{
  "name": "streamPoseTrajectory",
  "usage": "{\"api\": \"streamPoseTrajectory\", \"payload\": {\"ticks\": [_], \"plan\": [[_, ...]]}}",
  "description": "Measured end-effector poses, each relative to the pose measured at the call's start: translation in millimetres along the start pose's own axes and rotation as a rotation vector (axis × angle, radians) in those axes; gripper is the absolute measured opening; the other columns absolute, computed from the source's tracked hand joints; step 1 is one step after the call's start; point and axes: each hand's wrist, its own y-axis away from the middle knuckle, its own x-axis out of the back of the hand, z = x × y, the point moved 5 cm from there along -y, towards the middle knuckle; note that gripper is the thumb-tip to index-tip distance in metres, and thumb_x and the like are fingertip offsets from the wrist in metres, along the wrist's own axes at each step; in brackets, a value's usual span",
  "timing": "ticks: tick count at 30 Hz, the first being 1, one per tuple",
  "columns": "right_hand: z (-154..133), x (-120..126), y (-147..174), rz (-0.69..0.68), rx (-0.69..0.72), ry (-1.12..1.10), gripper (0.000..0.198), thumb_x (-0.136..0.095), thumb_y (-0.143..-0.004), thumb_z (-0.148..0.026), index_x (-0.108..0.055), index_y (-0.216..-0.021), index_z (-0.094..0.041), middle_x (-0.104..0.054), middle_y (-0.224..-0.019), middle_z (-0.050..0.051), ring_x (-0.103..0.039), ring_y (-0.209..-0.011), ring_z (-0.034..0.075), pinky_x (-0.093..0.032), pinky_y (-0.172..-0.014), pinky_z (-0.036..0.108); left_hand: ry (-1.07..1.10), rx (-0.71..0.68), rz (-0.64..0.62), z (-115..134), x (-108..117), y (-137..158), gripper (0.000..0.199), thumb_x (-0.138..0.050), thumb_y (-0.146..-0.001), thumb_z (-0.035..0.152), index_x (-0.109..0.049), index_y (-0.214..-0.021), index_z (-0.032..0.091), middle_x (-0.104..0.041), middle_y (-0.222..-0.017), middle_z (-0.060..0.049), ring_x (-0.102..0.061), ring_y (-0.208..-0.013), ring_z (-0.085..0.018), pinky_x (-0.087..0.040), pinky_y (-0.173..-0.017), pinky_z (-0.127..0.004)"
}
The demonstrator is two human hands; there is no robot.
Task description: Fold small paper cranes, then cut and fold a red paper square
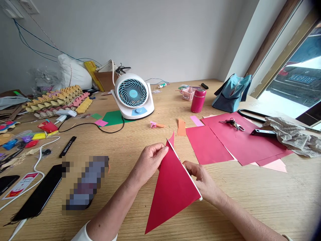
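A red sheet of paper with a white underside is tilted above the table, tapering to a point at its lower left. My left hand pinches its upper part between thumb and fingers. A white strip of its underside shows along the right edge. My right hand is closed behind that edge, its fingers partly hidden by the paper. From there the narrow grey blade of a pair of scissors runs to the upper left, across the paper near its top tip. The scissors' handles are hidden.
Red sheets lie to the right, with keys and a stapler-like black tool on them. A white fan, pink flask and blue bag stand behind. Phones, a marker and cables lie left.
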Motion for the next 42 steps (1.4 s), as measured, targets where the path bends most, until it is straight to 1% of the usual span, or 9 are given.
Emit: {"api": "streamPoseTrajectory", "payload": {"ticks": [10,20,23,27,30,34,38,40,42], "plan": [[3.8,0.1,-1.0,0.006,0.011,-0.001,0.036,-0.057,-0.086,-0.047,-0.047,-0.068,-0.019,-0.039,-0.063,-0.003,-0.032,-0.059,0.010,-0.025,-0.053,0.025,-0.032,-0.026,0.012,2.8,2.6,-0.3,0.045,-0.052,-0.093,0.045,-0.030,-0.062,0.020,-0.028,-0.060,0.006,-0.025,-0.054,-0.009,-0.021,-0.050,-0.024],[8.9,9.3,-6.5,0.051,0.020,0.011,0.038,-0.057,-0.089,-0.052,-0.049,-0.071,-0.020,-0.042,-0.061,-0.004,-0.036,-0.058,0.011,-0.028,-0.052,0.024,-0.037,-0.039,0.014,4.9,4.0,-1.6,0.048,-0.053,-0.092,0.048,-0.029,-0.062,0.020,-0.026,-0.060,0.005,-0.025,-0.054,-0.009,-0.021,-0.050,-0.024],[10.6,34.6,-12.8,0.130,0.045,0.222,0.034,-0.055,-0.091,-0.052,-0.052,-0.076,-0.021,-0.047,-0.061,-0.003,-0.040,-0.056,0.012,-0.029,-0.052,0.025,-0.032,-0.055,0.010,3.2,6.3,-3.4,0.048,-0.053,-0.093,0.050,-0.031,-0.063,0.020,-0.027,-0.061,0.005,-0.025,-0.056,-0.009,-0.022,-0.051,-0.023],[18.6,99.7,-15.9,0.376,0.047,0.869,0.028,-0.053,-0.090,-0.049,-0.059,-0.083,-0.022,-0.061,-0.067,0.002,-0.047,-0.055,0.015,-0.031,-0.055,0.028,-0.012,-0.091,0.032,1.3,13.3,-7.7,0.046,-0.054,-0.092,0.051,-0.037,-0.064,0.019,-0.029,-0.062,0.005,-0.026,-0.057,-0.009,-0.025,-0.052,-0.022],[36.7,159.2,-5.0,0.525,-0.215,1.144,0.033,-0.058,-0.084,-0.053,-0.065,-0.093,-0.022,-0.069,-0.075,0.007,-0.060,-0.062,0.022,-0.035,-0.060,0.033,0.062,-0.072,0.068,-0.1,19.8,-10.5,0.042,-0.059,-0.088,0.052,-0.045,-0.067,0.019,-0.034,-0.061,0.006,-0.030,-0.055,-0.008,-0.027,-0.050,-0.020],[53.5,218.1,24.0,0.646,-0.526,1.181,0.043,-0.054,-0.086,-0.058,-0.070,-0.090,-0.018,-0.071,-0.088,0.019,-0.066,-0.078,0.030,-0.039,-0.067,0.040,0.168,0.008,0.121,-4.2,27.1,-14.3,0.039,-0.067,-0.080,0.053,-0.050,-0.071,0.019,-0.041,-0.062,0.006,-0.038,-0.053,-0.008,-0.032,-0.049,-0.017],[52.2,233.9,36.4,0.698,-0.591,1.169,0.035,-0.061,-0.082,-0.047,-0.073,-0.087,-0.014,-0.069,-0.092,0.024,-0.066,-0.083,0.035,-0.043,-0.066,0.043,0.213,0.074,0.183,-12.0,32.7,-19.1,0.043,-0.072,-0.072,0.056,-0.050,-0.070,0.019,-0.043,-0.062,0.006,-0.041,-0.053,-0.007,-0.035,-0.048,-0.016],[42.1,222.1,32.6,0.755,-0.544,1.172,0.036,-0.061,-0.083,-0.043,-0.074,-0.095,-0.012,-0.068,-0.101,0.026,-0.065,-0.092,0.038,-0.045,-0.070,0.044,0.225,0.078,0.195,-15.6,32.3,-20.8,0.045,-0.073,-0.071,0.057,-0.050,-0.070,0.019,-0.043,-0.061,0.006,-0.041,-0.053,-0.007,-0.035,-0.048,-0.015],[24.9,192.7,23.3,0.807,-0.389,1.118,0.038,-0.054,-0.090,-0.040,-0.071,-0.110,-0.012,-0.067,-0.112,0.025,-0.064,-0.100,0.035,-0.047,-0.078,0.044,0.235,0.074,0.198,-18.9,29.2,-21.5,0.045,-0.074,-0.070,0.057,-0.050,-0.070,0.019,-0.043,-0.061,0.007,-0.041,-0.052,-0.007,-0.034,-0.047,-0.015]]}}
